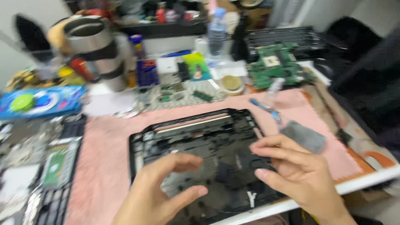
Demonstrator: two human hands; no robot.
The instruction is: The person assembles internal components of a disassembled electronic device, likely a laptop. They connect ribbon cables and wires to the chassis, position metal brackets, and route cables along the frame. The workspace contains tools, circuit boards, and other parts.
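Note:
A black plastic laptop base shell (196, 137) lies open side up on a pink mat (104, 146). My left hand (162, 187) hovers over the shell's near left part, fingers apart and curved, with nothing in it. Over the shell's right side my right hand (296, 171) has its fingers spread, the tips close to or touching the plastic; the frame is blurred, so contact is unclear. Neither hand holds anything.
A green circuit board (275, 62) sits at the back right, with a grey rectangular pad (304, 135) and blue tweezers (262, 106) on the mat. Rolls of tape (93, 46), a clear bottle (216, 33), a blue box (41, 102) and loose parts crowd the back and left.

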